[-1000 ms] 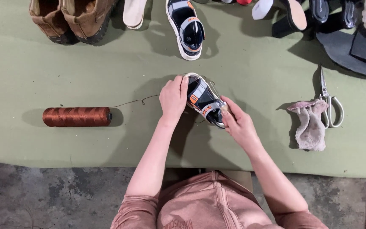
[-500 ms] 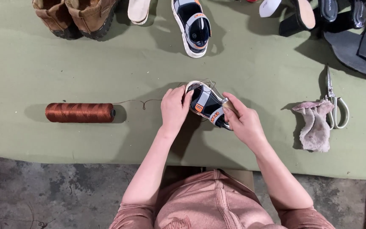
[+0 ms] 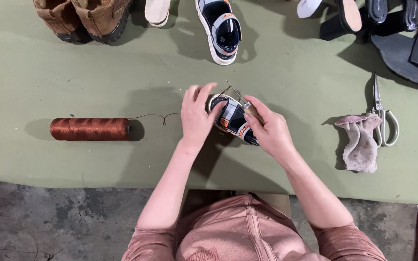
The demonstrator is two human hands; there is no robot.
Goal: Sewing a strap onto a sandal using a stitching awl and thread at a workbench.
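Both hands have shifted slightly on the small sandal since half a second ago, the left thumb now lifted clear of the toe end while a thin metal needle pokes up above the strap. Across the frame spreads an olive-green table cover (image 3: pixel 64 72), with bare concrete floor below its near edge. At the far right edge lie dark sheets of sole material (image 3: pixel 412 58), and beside them several black heeled shoes (image 3: pixel 364 17). At the far left stand two brown leather shoes (image 3: pixel 85 17), with a pale insole (image 3: pixel 156 10) just beside them. A matching white, black and orange sandal (image 3: pixel 221 29) rests sole-down at the top centre, well apart from the hands. Left of the worker lies a spool of rust-brown thread (image 3: pixel 89 129) on its side, a loose strand running from it toward the hands. To the right sits a crumpled pinkish rag (image 3: pixel 359 142), touching a pair of scissors (image 3: pixel 380 121) with pale handles. At the middle of the table, the left hand (image 3: pixel 195 118) curls loosely around the toe end of the small sandal (image 3: pixel 232 118), fingers half closed against its sole and thumb raised. The right hand (image 3: pixel 272 130) grips the heel side, fingers wrapped over the strap and thumb and forefinger pinched near the needle (image 3: pixel 235 92), though whether they actually hold it cannot be made out.
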